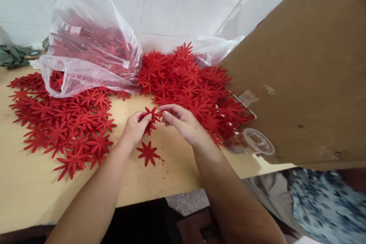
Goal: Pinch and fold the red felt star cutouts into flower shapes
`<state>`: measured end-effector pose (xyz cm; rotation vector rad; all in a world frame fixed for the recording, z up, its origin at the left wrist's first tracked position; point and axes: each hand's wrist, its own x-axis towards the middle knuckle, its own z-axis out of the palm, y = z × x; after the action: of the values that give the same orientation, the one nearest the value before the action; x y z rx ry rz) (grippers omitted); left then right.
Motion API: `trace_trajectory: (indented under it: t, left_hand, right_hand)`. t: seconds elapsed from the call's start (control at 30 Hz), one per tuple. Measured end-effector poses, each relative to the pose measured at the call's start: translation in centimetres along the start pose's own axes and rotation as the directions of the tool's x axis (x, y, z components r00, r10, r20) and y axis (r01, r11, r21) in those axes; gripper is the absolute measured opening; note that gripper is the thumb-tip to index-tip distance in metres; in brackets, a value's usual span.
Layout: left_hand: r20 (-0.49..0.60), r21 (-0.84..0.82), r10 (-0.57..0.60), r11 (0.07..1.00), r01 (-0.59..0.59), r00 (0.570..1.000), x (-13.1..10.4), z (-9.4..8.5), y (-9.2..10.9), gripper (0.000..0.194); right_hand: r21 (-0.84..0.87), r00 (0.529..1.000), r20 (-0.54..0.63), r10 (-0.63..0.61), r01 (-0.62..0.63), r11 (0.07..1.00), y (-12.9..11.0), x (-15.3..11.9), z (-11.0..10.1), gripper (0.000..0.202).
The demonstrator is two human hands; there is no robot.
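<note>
Over the middle of the table, my left hand [139, 124] pinches a red flower-shaped cutout [151, 116] between thumb and fingers. My right hand [178, 120] meets it from the right, its thumb and fingertips closed at the tip of a petal. Whether one cutout or a small stack is held, I cannot tell. Just below the hands a single red cutout [148, 153] lies flat on the wood. Loose cutouts form a spread pile [65, 122] to the left and a taller heap [185, 84] behind my right hand.
A clear plastic bag [94, 53] full of red cutouts stands at the back. On the right, a brown board [309, 76] rises beside a clear plastic cup [259, 142]. Dark green leaves [13, 56] lie far left. Another person's patterned clothing [326, 202] shows lower right.
</note>
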<state>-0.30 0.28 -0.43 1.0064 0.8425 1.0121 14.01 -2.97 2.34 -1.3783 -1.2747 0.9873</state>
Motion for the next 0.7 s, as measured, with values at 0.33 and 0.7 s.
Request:
trace_trajectory:
  t: [0.33,0.7]
  left_hand:
    - [0.046,0.021,0.040,0.999,-0.041,0.998,0.2,-0.1,-0.6,0.012]
    - [0.006,0.165,0.075,0.984,-0.075,0.997,-0.2,0.0,0.1,0.014]
  right_hand:
    - [-0.058,0.994,0.010,-0.110,0.111,0.992,0.7,0.9,2.2,0.018]
    - [-0.199,0.984,-0.135,-0.116,0.088,0.976,1.0,1.0,0.6,0.032]
